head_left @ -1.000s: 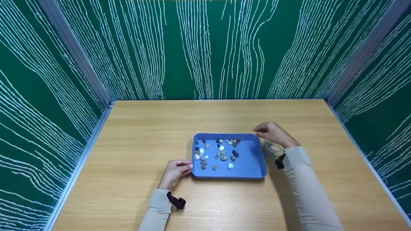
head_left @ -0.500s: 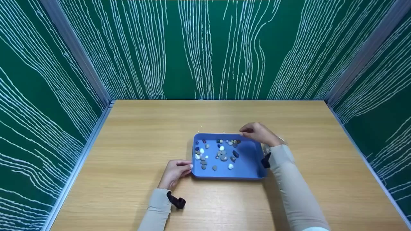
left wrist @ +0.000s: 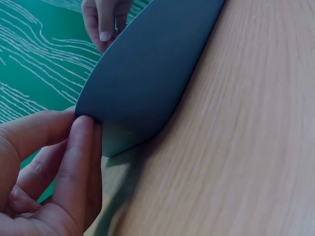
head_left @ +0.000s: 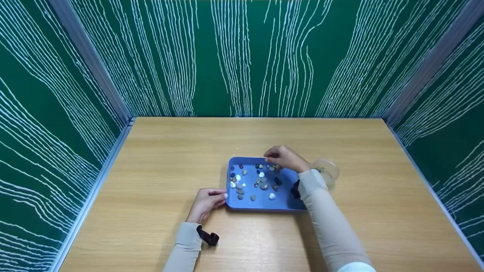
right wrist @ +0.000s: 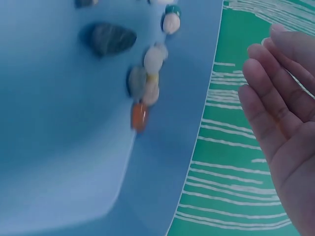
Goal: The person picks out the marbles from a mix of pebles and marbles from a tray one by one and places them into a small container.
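Note:
A shallow blue tray [head_left: 287, 202] lies on the table, holding scattered pebbles [head_left: 264, 186] in white, grey, brown and dark tones. My left hand [head_left: 206, 204] pinches its left rim; thumb and fingertips grip the edge in the left wrist view [left wrist: 64, 167]. My right hand [head_left: 287, 158] hovers over the tray's far rim. The right wrist view shows its fingers [right wrist: 268, 103] loosely bent beside that rim, thumb near the index fingertip, with nothing visible between them. Below, an orange stone [right wrist: 140, 117] and pale stones lie along the tray's far wall.
To the tray's right stands a clear round bowl [head_left: 328, 170], with something yellowish inside. Tiny pale bits [head_left: 237, 148] lie on the wooden table [head_left: 170, 151] beyond the tray. Green walls with white lines [head_left: 227, 56] enclose the table at the back and sides.
My right hand has moved left from beside the bowl to above the tray's far rim, uncovering the bowl and covering one pale bit. My left hand stays on the tray rim.

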Motion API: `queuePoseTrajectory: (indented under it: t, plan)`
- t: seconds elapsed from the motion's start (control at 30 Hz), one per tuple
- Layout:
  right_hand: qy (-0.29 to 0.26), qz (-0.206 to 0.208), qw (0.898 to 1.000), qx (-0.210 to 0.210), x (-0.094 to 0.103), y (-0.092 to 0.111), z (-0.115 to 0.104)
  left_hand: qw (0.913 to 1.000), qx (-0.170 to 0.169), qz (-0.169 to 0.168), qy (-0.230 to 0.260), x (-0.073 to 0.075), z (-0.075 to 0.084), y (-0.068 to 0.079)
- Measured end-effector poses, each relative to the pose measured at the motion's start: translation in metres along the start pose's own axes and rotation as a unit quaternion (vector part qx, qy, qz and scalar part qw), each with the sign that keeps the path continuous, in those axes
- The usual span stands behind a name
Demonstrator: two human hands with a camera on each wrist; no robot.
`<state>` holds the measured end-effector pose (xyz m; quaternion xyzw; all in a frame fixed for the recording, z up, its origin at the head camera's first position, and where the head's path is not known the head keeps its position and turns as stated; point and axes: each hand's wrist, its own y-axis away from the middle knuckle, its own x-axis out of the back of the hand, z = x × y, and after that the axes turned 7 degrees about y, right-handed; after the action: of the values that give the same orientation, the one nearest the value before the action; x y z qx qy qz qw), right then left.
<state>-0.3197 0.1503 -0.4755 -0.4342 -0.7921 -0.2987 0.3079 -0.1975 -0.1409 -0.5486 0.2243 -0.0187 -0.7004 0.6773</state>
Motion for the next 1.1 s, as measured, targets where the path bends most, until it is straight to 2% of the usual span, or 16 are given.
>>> queuePoseTrajectory:
  t: [0.33, 0.5, 0.7, 1.1]
  plan:
    - [0.027, -0.011, 1.000, 0.006, -0.019, -0.016, -0.019, 0.9998, 0.009, 0.011, -0.015, 0.000, 0.000, 0.001]
    - [0.034, -0.010, 0.999, 0.013, -0.029, -0.026, -0.027, 0.9999, 0.000, 0.007, -0.012, 0.000, -0.001, 0.001]
    - [0.030, -0.020, 0.999, 0.014, -0.041, -0.035, -0.034, 1.0000, -0.004, -0.005, 0.000, -0.001, -0.001, 0.001]
    - [0.057, -0.043, 0.997, 0.021, -0.059, -0.051, -0.044, 1.0000, 0.005, 0.004, -0.003, -0.001, 0.002, 0.002]
